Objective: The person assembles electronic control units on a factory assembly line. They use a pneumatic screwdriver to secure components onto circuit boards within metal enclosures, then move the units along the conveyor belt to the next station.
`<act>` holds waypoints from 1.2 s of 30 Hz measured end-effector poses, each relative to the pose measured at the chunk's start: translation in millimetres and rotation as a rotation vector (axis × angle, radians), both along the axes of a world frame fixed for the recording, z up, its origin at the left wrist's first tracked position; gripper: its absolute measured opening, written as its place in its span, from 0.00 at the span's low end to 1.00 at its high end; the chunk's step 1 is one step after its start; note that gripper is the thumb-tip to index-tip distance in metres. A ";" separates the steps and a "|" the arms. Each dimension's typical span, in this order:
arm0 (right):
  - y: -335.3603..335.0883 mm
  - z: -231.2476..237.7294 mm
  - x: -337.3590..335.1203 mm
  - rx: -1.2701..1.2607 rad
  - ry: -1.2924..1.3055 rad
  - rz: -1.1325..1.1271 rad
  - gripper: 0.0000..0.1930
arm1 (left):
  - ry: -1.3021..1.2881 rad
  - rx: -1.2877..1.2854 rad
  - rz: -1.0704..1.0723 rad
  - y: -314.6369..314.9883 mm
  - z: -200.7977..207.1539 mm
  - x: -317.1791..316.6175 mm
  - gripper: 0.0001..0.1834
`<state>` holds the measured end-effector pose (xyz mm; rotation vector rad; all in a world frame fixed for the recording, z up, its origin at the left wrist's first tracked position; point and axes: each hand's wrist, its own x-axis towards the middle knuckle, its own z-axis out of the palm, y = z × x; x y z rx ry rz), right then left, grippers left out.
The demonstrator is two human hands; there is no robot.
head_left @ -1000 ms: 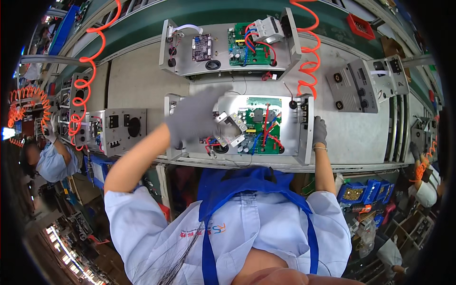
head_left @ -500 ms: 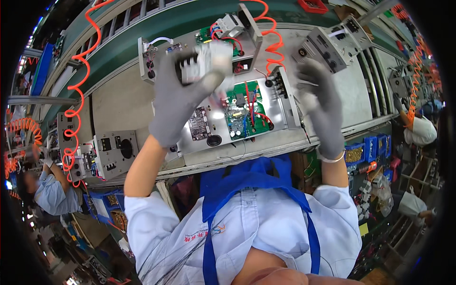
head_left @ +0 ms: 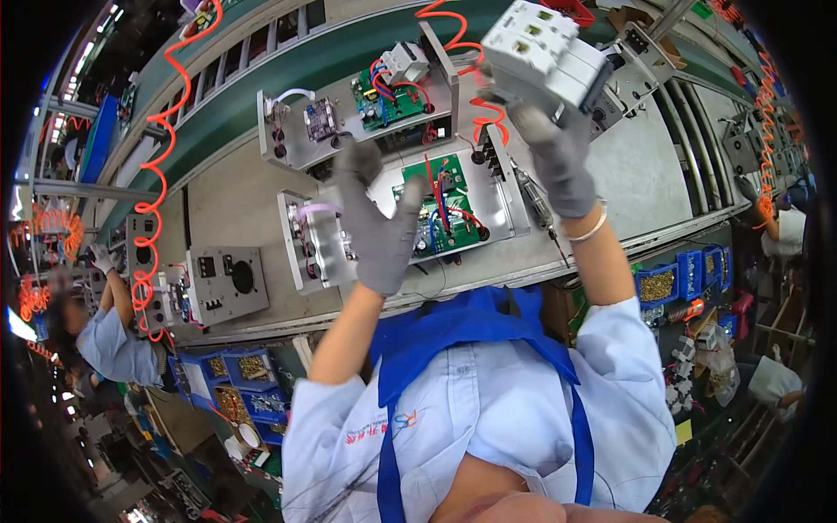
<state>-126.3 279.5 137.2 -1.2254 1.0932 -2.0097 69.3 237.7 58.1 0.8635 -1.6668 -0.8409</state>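
Observation:
Raised high at the upper right is a white multi-pole circuit breaker (head_left: 542, 54), gripped from below by my gray-gloved right hand (head_left: 562, 161). My left hand (head_left: 379, 222), also gloved, holds nothing; its thumb and fingers are apart. It hovers over an open metal chassis (head_left: 327, 248) and hides part of it. Inside that chassis lies a green circuit board (head_left: 449, 187) with red and blue wires. An electric screwdriver (head_left: 536, 200) rests on the bench right of the chassis, below my right hand.
Behind stands a second open chassis (head_left: 305, 155) with a small breaker (head_left: 404, 63) mounted in it. A gray metal unit (head_left: 228, 283) sits at the left. Coiled orange hoses (head_left: 153, 179) hang around the bench. Blue bins of screws (head_left: 656, 283) are at the right. A co-worker (head_left: 113, 305) is at far left.
The white breaker has gone from my left hand to my right, which has lifted it up and away to the upper right. My left hand has opened and moved right and lower.

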 end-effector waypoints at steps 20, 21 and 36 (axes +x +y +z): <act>-83.4 -98.8 -30.9 0.252 1.319 0.811 0.32 | 0.059 0.389 0.178 53.7 12.8 41.8 0.22; -91.2 -110.9 -32.2 0.192 1.406 0.747 0.38 | 0.026 0.497 0.069 52.2 -7.0 36.4 0.22; -69.9 -99.4 -37.9 0.439 1.301 0.755 0.41 | 0.025 0.947 -0.713 -1.6 -65.6 16.4 0.21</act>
